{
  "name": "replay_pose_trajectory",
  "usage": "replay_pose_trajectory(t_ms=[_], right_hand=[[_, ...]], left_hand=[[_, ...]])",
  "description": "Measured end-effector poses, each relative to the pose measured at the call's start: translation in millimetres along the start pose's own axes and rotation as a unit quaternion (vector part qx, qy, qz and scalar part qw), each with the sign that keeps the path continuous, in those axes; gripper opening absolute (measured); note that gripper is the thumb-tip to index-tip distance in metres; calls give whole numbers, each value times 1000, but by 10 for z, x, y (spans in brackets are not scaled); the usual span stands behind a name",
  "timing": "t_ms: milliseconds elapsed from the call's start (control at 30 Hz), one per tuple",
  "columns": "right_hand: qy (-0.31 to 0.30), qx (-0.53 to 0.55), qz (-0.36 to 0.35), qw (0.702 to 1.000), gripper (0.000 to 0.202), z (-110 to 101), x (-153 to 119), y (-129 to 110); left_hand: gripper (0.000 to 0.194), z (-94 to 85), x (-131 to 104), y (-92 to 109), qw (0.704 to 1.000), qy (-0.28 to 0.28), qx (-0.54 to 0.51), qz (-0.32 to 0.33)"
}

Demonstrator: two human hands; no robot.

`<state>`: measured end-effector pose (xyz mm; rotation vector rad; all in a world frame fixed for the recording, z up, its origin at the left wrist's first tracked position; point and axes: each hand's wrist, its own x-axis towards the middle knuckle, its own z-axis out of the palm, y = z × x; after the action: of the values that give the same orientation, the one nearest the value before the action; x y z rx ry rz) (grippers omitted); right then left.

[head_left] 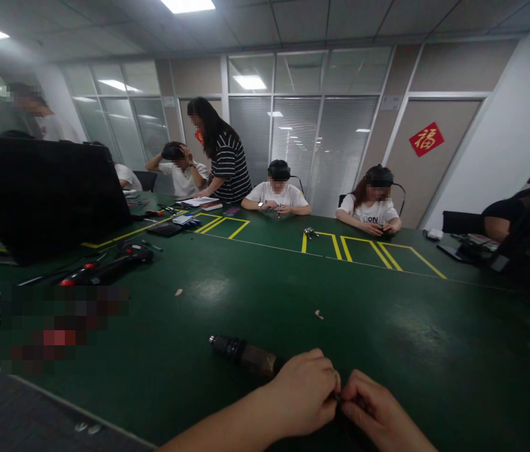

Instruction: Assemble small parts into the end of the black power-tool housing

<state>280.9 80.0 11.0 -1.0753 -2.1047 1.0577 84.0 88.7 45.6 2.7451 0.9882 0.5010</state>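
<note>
Our left hand (pixel 305 390) and right hand (pixel 372 403) narrowly pinched a dark piece (pixel 338 397), which seemed light, stiff and best gripped at its left and right ends.

Can't identify small dark piece (pixel 339 397) between my left grip (pixel 306 390) and right grip (pixel 372 405), too tiny. Dark tool (pixel 248 357): one end hidden behind my left grip. Red item (pixel 60 338) on bench (pixel 246 314) pixelated. Black screen (pixel 43 194) cut off by left edge.

A red sign (pixel 426 139) hangs on the door (pixel 434 182), blinds (pixel 253 135) line the far side, a black panel (pixel 39 194) stands at left, and someone in stripes (pixel 229 157) bends over papers (pixel 199 201).
</note>
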Motion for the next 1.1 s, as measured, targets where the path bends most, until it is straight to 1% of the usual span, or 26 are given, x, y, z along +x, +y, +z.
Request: replay_pose_trajectory(t_ms=[233,433,667,900,1000,1100], right_hand=[[11,-50,-27,998,24,2,-24,12],[12,-59,-37,998,23,-8,-21,20],[12,-35,-32,999,23,-3,-21,20],[16,-27,-23,999,26,-2,-38,-2],[16,-31,-17,999,28,-3,-40,5],[16,-43,-18,999,34,-5,-23,11]], left_hand=[[9,-17,8,33,1000,-17,13,1],[11,-36,16,30,999,-34,23,6],[7,-47,-5,46,999,-23,25,3],[10,-85,-2,-3,999,-33,-6,33],[8,-90,-13,-23,999,-26,-22,38],[10,-75,-24,-27,999,-17,-28,43]])
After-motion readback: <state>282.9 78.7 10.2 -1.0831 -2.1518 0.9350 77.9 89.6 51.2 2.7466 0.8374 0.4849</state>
